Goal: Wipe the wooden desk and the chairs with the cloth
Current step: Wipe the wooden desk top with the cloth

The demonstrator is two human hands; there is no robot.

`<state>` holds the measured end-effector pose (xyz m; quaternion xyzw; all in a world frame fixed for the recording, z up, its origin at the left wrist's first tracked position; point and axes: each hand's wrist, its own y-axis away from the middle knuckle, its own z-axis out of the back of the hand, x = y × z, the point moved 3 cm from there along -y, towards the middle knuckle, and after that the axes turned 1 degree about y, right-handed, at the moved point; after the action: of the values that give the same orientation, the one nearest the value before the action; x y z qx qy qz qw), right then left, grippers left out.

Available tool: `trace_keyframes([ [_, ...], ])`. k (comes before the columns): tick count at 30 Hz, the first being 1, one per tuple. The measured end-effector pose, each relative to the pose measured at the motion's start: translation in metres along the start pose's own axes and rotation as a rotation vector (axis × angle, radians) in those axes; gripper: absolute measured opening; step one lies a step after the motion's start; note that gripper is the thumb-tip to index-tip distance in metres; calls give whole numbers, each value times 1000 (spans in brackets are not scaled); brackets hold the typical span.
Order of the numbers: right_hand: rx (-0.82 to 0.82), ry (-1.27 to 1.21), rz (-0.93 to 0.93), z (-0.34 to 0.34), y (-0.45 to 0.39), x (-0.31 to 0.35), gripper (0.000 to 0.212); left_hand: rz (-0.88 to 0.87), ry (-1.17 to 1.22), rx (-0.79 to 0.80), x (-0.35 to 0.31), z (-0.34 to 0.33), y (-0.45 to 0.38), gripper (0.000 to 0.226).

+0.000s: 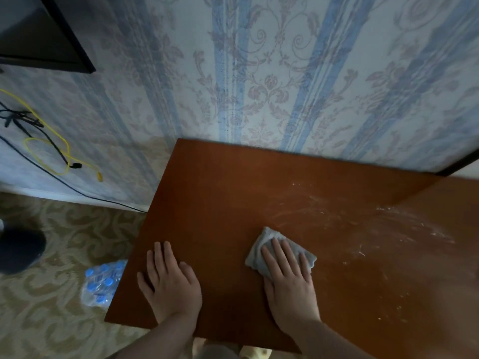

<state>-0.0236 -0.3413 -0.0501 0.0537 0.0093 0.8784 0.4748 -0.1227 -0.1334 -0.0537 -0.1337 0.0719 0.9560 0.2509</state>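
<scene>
The reddish-brown wooden desk [223,193] stands against a patterned wall. A crumpled grey cloth [261,243] lies on its near middle. My right hand [289,275] presses flat on the cloth with straight fingers. My left hand [168,283] rests flat on the bare desk top near the left edge, holding nothing. White dusty smears [388,229] cover the desk's right part. No chair is in view.
A shrink-wrapped pack of blue-capped water bottles [102,283] lies on the patterned carpet left of the desk. Yellow and black cables [51,151] hang on the wall at left. A dark screen corner [44,35] is at top left. A dark round object [20,250] sits at the left edge.
</scene>
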Motion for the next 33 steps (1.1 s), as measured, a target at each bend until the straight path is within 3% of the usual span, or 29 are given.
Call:
trace_keyframes([
  [2, -10, -74, -76, -1, -7, 30, 60, 8, 9, 25, -1, 1, 0, 52],
  [6, 52, 79, 425, -6, 33, 43, 63, 8, -2, 87, -6, 5, 0, 54],
  [8, 86, 167, 527, -3, 52, 13, 64, 15, -7, 85, -6, 7, 0, 55],
  [10, 76, 212, 386, -3, 54, -18, 64, -236, 13, 57, -11, 8, 5, 53],
  [12, 37, 125, 52, 0, 46, -22, 62, -753, 14, 183, -32, 0, 27, 53],
  [13, 34, 43, -119, -1, 40, -11, 61, -917, 8, 235, -45, -6, 41, 53],
  [14, 37, -52, -250, -2, 35, 6, 60, -935, 31, 272, -57, -10, 50, 52],
  [16, 17, -177, -339, -4, 34, 37, 61, -753, 131, 303, -78, -15, 59, 51],
  [18, 17, -150, -225, -1, 48, 41, 63, -716, 117, 324, -88, -22, 61, 53],
  [20, 78, -44, -65, 5, 68, 15, 62, -821, 39, 338, -86, -28, 61, 54],
  [22, 140, -11, -70, 15, 72, -18, 61, -900, 10, 347, -84, -29, 63, 54],
  [26, 34, -208, -533, 26, 35, -33, 47, -864, -80, 333, -86, -34, 64, 57],
  [27, 16, -200, -550, 27, 28, -22, 46, -867, -94, 323, -87, -35, 64, 57],
  [31, 8, -136, -204, 19, 54, 3, 37, -873, -105, 324, -90, -36, 64, 57],
  [33, 53, -129, -221, 15, 82, -27, 45, -844, -113, 328, -89, -37, 65, 57],
])
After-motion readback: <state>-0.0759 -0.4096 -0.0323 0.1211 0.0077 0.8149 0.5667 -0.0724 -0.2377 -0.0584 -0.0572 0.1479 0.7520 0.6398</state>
